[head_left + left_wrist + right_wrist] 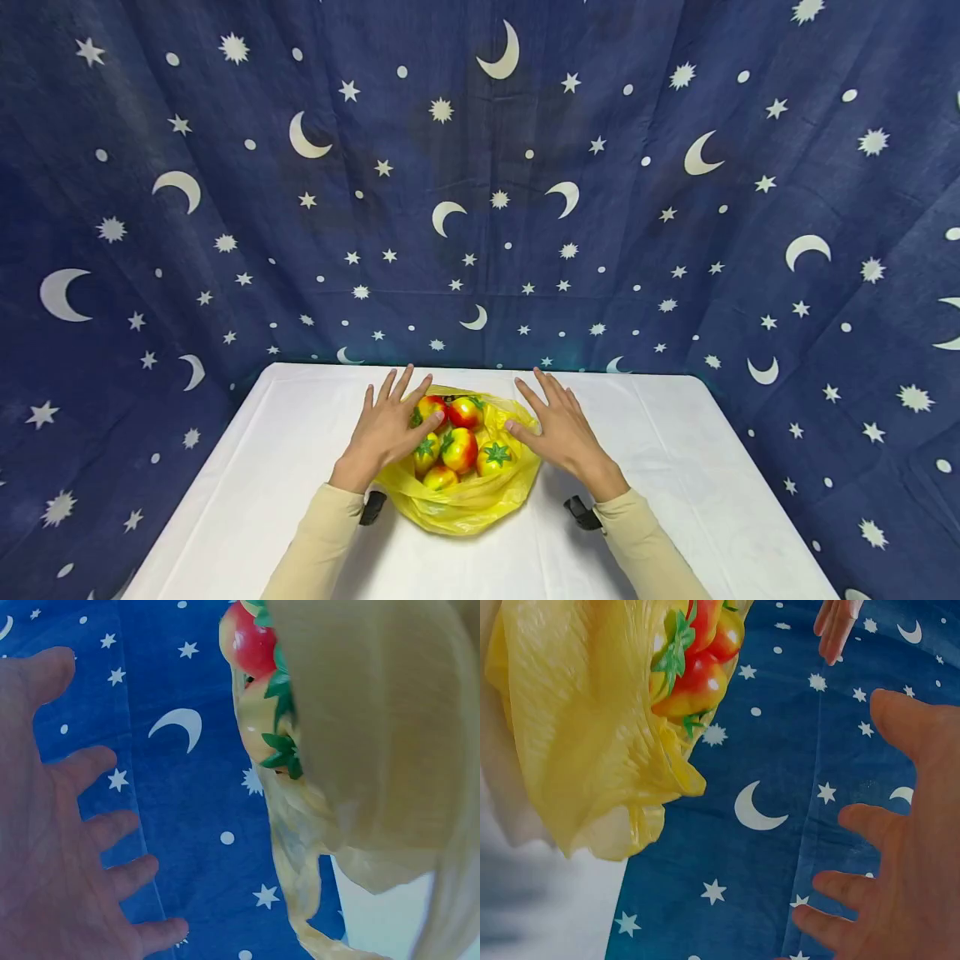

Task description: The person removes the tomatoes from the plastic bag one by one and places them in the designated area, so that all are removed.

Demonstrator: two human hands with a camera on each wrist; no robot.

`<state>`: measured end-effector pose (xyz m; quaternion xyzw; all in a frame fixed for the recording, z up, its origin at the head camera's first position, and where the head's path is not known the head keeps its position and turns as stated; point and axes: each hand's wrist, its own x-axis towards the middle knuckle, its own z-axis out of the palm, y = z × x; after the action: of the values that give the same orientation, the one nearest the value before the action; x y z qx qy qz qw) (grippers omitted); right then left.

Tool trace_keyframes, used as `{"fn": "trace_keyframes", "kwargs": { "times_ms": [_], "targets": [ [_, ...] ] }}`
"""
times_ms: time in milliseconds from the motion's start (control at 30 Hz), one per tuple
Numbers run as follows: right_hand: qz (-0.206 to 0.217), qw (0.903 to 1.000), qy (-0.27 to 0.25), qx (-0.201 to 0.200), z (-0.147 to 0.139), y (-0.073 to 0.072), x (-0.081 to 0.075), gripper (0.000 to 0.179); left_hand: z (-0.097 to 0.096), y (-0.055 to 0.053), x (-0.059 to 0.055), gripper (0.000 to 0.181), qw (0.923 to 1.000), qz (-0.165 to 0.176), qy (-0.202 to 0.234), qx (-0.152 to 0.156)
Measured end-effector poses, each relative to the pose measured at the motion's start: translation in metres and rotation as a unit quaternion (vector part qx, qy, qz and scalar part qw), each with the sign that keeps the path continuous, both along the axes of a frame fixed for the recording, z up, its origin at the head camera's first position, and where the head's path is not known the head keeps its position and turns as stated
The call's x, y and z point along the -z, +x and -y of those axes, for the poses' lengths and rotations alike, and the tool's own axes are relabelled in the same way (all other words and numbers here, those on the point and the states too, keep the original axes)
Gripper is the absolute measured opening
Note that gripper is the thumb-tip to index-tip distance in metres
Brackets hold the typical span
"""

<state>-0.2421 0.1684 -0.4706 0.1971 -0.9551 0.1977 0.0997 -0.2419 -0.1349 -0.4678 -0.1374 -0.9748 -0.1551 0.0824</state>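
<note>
A yellow plastic bag [468, 508] sits on the table with its mouth spread wide. Several red-and-yellow tomatoes [459, 451] with green leafy tops show inside it, shiny like imitation ones. On the bag's left side, my left hand [381, 432] hovers with fingers spread, its thumb in front of part of the tomatoes. My right hand [564, 433], also spread, is at the bag's right edge. Both wrist views show a gap between the fingers and the bag [360, 735], and neither palm holds anything. The bag's underside and any lower tomatoes are hidden.
A white-covered table [225, 500] carries the bag. Behind it and along both sides hangs a dark blue curtain [495, 158] with white moons and stars. Black straps [582, 512] sit at the wrists, by the beige sleeves [651, 542].
</note>
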Motion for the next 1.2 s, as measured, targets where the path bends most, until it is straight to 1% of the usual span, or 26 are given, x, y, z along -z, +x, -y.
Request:
{"fn": "trace_keyframes", "kwargs": {
  "times_ms": [300,533,733,800,1033,1200],
  "targets": [
    [0.004,0.9998,-0.018,-0.006,0.009,0.003,0.005,0.074,0.015,0.006,0.01,0.073,0.9996,-0.009,0.026,-0.012],
    [0.038,0.9982,-0.045,-0.002,0.017,0.008,0.005,0.074,0.025,0.008,0.019,0.074,0.998,0.0,0.059,-0.022],
    [0.058,0.9948,-0.083,-0.011,0.02,0.011,0.011,0.073,0.033,0.011,0.027,0.074,0.9961,-0.001,0.085,-0.024],
    [0.061,0.9939,-0.091,-0.015,0.021,0.012,0.014,0.072,0.036,0.012,0.03,0.075,0.9949,0.01,0.097,-0.027],
    [0.066,0.9913,-0.111,-0.024,0.024,0.012,0.02,0.07,0.044,0.015,0.035,0.078,0.9873,0.077,0.131,-0.049],
    [0.072,0.9887,-0.126,-0.036,0.027,0.013,0.024,0.069,0.048,0.015,0.038,0.08,0.983,0.1,0.145,-0.052]
  ]
}}
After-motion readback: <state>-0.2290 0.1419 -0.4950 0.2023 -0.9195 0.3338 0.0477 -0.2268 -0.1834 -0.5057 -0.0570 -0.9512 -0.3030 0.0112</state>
